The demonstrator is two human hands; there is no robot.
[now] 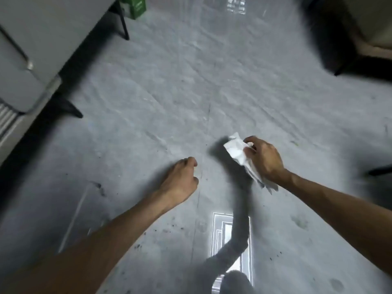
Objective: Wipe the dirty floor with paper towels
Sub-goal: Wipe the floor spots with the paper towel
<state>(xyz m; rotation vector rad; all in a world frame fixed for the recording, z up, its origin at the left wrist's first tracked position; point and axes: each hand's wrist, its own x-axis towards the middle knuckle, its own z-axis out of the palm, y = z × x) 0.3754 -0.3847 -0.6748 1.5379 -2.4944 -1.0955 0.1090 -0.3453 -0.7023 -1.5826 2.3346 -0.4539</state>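
The grey floor (148,128) fills the frame, speckled with dark dirt toward the bottom. My right hand (265,158), right of centre, grips a crumpled wad of paper towels (236,148), while my left hand (180,179) hangs empty beside it, fingers curled.

**Lighting and Image Quality**

Illumination is moderate, cool and diffuse. The glossy floor (169,92) shows two bright window-shaped reflections: a near glare patch (220,236) and a far glare patch (235,5). A soft-edged shadow (237,187) lies left of the right hand (265,158). Sharpness is low overall. Blur and wide-angle bending increase toward the edges.
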